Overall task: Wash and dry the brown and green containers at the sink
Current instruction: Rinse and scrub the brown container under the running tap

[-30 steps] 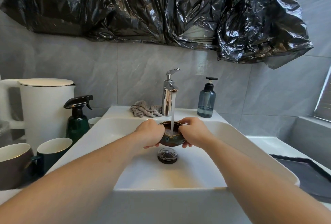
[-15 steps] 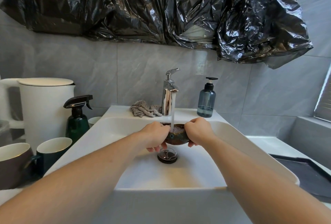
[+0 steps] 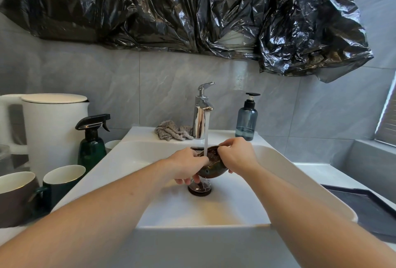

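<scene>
A small brown glazed bowl (image 3: 211, 170) is held tilted over the drain (image 3: 199, 188) of the white sink (image 3: 304, 179). Water runs from the chrome tap (image 3: 201, 115) onto its rim. My left hand (image 3: 186, 163) grips the bowl's left side, fingers curling under it. My right hand (image 3: 236, 156) pinches its upper right rim. A brown mug (image 3: 15, 199) and a green mug (image 3: 62, 182) stand on the counter at the left, untouched.
A grey cloth (image 3: 171, 133) lies on the sink ledge left of the tap. A blue soap pump bottle (image 3: 246, 118) stands to the tap's right. A green spray bottle (image 3: 92, 145) and a white kettle (image 3: 53, 130) stand left. A dark tray (image 3: 368, 209) lies right.
The bowl has gone from level under the stream to tilted towards me, its outer side now showing. Both hands shifted slightly right and up with it.
</scene>
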